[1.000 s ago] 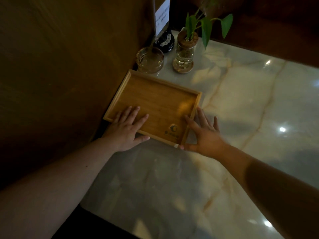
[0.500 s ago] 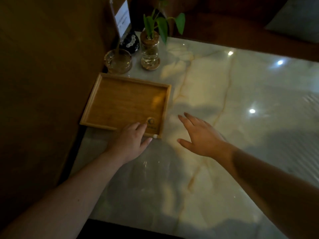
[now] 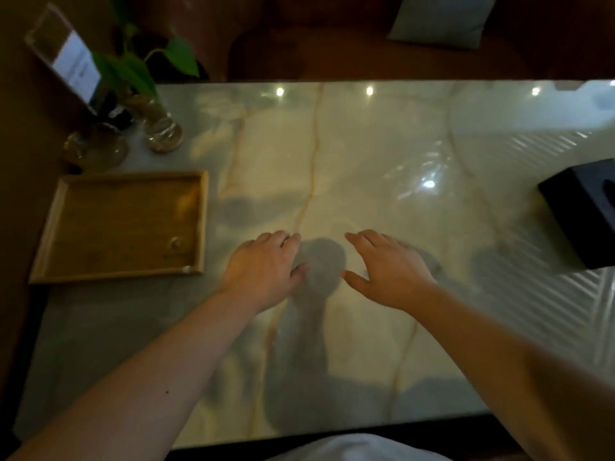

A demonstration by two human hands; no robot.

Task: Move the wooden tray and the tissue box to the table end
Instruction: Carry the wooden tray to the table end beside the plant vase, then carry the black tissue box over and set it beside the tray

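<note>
Wooden tray [image 3: 119, 227] sits left of both hands; left hand [image 3: 266, 267] & right hand [image 3: 389, 271] open, empty, mid-surface [image 3: 366, 144]; black tissue box [image 3: 585, 214] far right.

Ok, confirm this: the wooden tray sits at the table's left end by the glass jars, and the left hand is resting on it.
Not quite. In the head view the left hand is off the wooden tray, open over bare table. The tray does sit at the left end by the glass jars.

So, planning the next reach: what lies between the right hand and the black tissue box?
Nothing: in the head view, only bare marble table separates the right hand from the tissue box.
</note>
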